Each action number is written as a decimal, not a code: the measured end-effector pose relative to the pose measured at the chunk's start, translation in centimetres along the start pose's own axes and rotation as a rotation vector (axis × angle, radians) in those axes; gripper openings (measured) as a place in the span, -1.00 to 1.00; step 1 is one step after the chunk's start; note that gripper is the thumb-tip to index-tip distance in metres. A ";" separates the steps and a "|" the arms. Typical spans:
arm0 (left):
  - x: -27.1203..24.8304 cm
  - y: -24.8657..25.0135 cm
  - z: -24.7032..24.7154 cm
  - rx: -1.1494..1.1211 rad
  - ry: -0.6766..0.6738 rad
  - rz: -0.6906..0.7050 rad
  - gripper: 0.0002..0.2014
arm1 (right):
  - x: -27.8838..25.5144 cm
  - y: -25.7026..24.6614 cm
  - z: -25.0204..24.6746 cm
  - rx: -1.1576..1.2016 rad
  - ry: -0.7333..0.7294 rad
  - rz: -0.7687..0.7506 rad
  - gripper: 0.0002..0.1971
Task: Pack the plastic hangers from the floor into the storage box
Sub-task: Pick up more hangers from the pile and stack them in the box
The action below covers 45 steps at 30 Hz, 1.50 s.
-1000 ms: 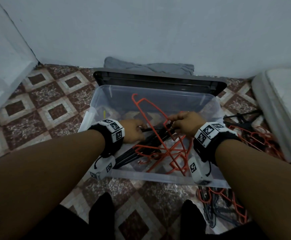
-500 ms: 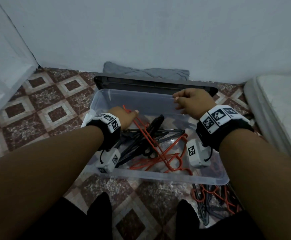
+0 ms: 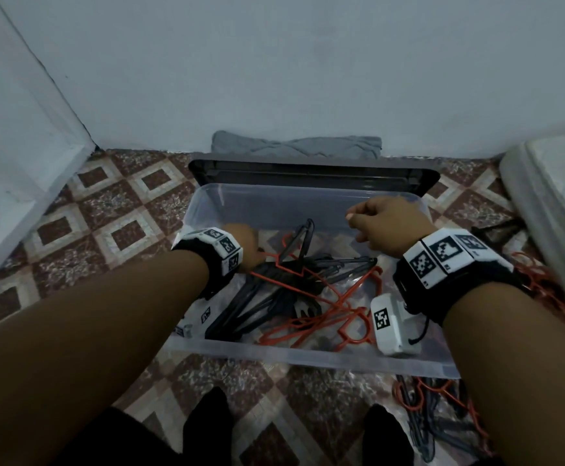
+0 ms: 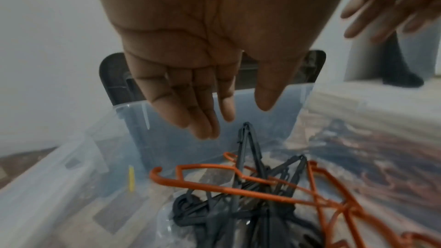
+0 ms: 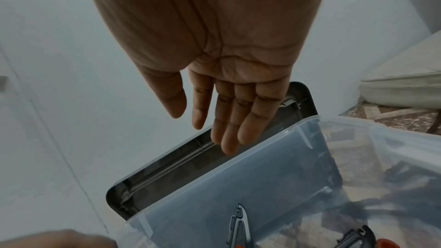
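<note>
Two bare hands hover over a clear plastic storage box (image 3: 308, 359) on the floor, fingers straight and relaxed, holding nothing. Just below the left hand (image 4: 203, 59) lies a tangle of orange and black plastic hangers (image 3: 308, 297) inside the box. The right hand (image 5: 229, 82) is above the box's far rim; more hangers (image 3: 442, 418) lie on the floor beneath its forearm.

The storage box (image 3: 311, 358) is a clear plastic tub standing open on the tiled floor, its dark grey lid (image 3: 314, 173) propped upright behind its far wall. Inside lies a loose tangle of plastic hangers: black hangers (image 3: 267, 297) heaped toward the left and middle, one sticking up at a tilt, and orange hangers (image 3: 334, 317) crossed over and beside them. More orange and black hangers (image 3: 442, 408) lie jumbled on the floor just outside the box's near right corner
</note>
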<state>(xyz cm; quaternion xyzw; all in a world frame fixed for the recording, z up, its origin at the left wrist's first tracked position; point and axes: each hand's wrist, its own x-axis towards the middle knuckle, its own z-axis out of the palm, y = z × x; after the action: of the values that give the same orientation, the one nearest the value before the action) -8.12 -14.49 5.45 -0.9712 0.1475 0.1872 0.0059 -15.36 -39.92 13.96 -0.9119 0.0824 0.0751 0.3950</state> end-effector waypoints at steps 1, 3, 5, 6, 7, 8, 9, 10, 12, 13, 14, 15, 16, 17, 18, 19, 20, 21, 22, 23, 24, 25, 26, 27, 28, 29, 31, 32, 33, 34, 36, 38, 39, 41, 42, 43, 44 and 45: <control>0.9 -0.2 0.4 0.045 -0.039 0.017 -0.65 | 0.2 0.0 0.0 -0.001 -0.009 -0.007 -0.90; 2.9 -0.4 1.0 0.079 -0.094 0.021 -0.66 | 0.6 0.1 0.2 -0.005 -0.018 -0.017 -0.89; 5.2 -0.1 1.8 0.062 -0.085 0.021 -0.68 | 1.0 0.3 0.3 -0.021 -0.032 -0.011 -0.85; 6.2 0.2 2.3 0.047 -0.080 0.027 -0.70 | 1.3 0.4 0.4 -0.029 -0.042 -0.002 -0.84; 7.2 0.6 2.9 0.030 -0.090 0.032 -0.71 | 1.5 0.6 0.6 -0.040 -0.052 0.007 -0.84; 8.1 1.1 3.5 0.010 -0.103 0.035 -0.68 | 1.7 0.8 0.7 -0.049 -0.061 0.013 -0.83; 9.0 1.6 4.3 -0.011 -0.109 0.043 -0.59 | 1.9 1.0 0.8 -0.054 -0.067 0.018 -0.83; 9.7 2.2 4.9 -0.032 -0.105 0.055 -0.49 | 2.1 1.1 0.8 -0.054 -0.069 0.025 -0.83; 11.0 3.5 6.0 -0.105 -0.087 0.059 -0.38 | 2.5 1.4 0.9 -0.045 -0.051 0.034 -0.83; 11.6 4.0 6.7 -0.137 -0.086 0.042 -0.37 | 2.7 1.6 1.0 -0.041 -0.039 0.036 -0.83; 12.0 4.4 7.2 -0.155 -0.098 0.012 -0.38 | 2.8 1.7 1.0 -0.041 -0.031 0.038 -0.84; 12.3 4.7 7.8 -0.147 -0.118 -0.008 -0.39 | 3.0 1.8 1.1 -0.044 -0.028 0.041 -0.84; 12.5 4.8 8.3 -0.123 -0.142 -0.024 -0.42 | 3.1 2.0 1.1 -0.051 -0.030 0.043 -0.84; 12.5 4.8 8.7 -0.116 -0.157 -0.036 -0.42 | 3.1 2.0 1.1 -0.061 -0.036 0.042 -0.84; 12.3 4.7 8.9 -0.122 -0.159 -0.043 -0.38 | 3.2 2.1 1.1 -0.071 -0.042 0.042 -0.83; 12.1 4.6 9.1 -0.133 -0.144 -0.038 -0.34 | 3.2 2.1 1.1 -0.074 -0.045 0.043 -0.83; 11.8 4.4 9.0 -0.149 -0.118 -0.030 -0.35 | 3.3 2.1 1.1 -0.070 -0.046 0.047 -0.82; 11.5 4.3 8.8 -0.188 -0.092 -0.027 -0.40 | 3.3 2.1 1.1 -0.062 -0.047 0.052 -0.82; 11.0 4.2 8.3 -0.240 -0.066 -0.022 -0.47 | 3.2 2.0 1.1 -0.056 -0.046 0.052 -0.82; 10.7 4.1 7.9 -0.290 -0.035 -0.005 -0.46 | 3.2 1.9 1.0 -0.056 -0.040 0.049 -0.82; 10.2 4.0 7.4 -0.326 -0.007 0.020 -0.38 | 3.1 1.8 0.9 -0.061 -0.033 0.044 -0.82; 9.5 3.9 6.9 -0.347 0.016 0.049 -0.29 | 2.9 1.7 0.8 -0.065 -0.030 0.040 -0.81; 8.7 3.8 6.3 -0.338 0.037 0.070 -0.20 | 2.7 1.5 0.7 -0.064 -0.030 0.038 -0.79; 7.9 3.7 5.7 -0.314 0.066 0.090 -0.16 | 2.6 1.4 0.5 -0.061 -0.032 0.039 -0.78; 7.1 3.5 5.0 -0.300 0.102 0.099 -0.16 | 2.4 1.3 0.4 -0.061 -0.031 0.040 -0.78; 6.4 3.4 4.2 -0.301 0.146 0.106 -0.22 | 2.3 1.3 0.2 -0.059 -0.026 0.039 -0.78; 5.0 3.0 2.3 -0.312 0.224 0.105 -0.37 | 2.2 1.4 -0.1 -0.038 -0.006 0.035 -0.80; 4.4 2.8 1.3 -0.324 0.250 0.117 -0.44 | 2.2 1.4 -0.3 -0.032 0.001 0.033 -0.81; 3.9 2.7 0.4 -0.341 0.275 0.138 -0.48 | 2.1 1.4 -0.5 -0.029 0.004 0.035 -0.83; 3.2 2.5 -0.5 -0.357 0.299 0.154 -0.51 | 2.0 1.4 -0.6 -0.026 0.006 0.035 -0.85; 1.8 2.5 -2.5 -0.393 0.365 0.179 -0.52 | 1.9 1.3 -0.8 -0.014 0.014 0.026 -0.88; 0.3 2.6 -4.4 -0.450 0.443 0.190 -0.48 | 1.9 1.0 -0.8 -0.003 0.041 0.001 -0.89; -0.4 2.6 -5.3 -0.477 0.479 0.183 -0.44 | 1.9 0.8 -0.8 0.004 0.063 -0.018 -0.88; -1.6 2.8 -6.9 -0.503 0.543 0.203 -0.35 | 1.9 0.3 -0.8 0.046 0.142 -0.070 -0.81; -2.2 3.0 -7.5 -0.499 0.562 0.243 -0.33 | 1.9 0.0 -0.9 0.083 0.193 -0.104 -0.76; -2.8 3.2 -7.9 -0.482 0.567 0.293 -0.34 | 1.9 -0.3 -0.9 0.125 0.238 -0.141 -0.68; -3.4 3.6 -8.2 -0.458 0.558 0.341 -0.38 | 1.9 -0.6 -1.0 0.158 0.269 -0.179 -0.61; -3.9 4.0 -8.4 -0.438 0.535 0.382 -0.46 | 1.8 -0.9 -1.0 0.176 0.284 -0.215 -0.54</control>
<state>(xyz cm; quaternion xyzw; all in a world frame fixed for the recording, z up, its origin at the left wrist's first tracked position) -9.72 -17.72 14.85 -0.9190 0.2786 -0.0476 -0.2748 -13.31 -40.22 14.88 -0.8788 0.0456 -0.1045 0.4634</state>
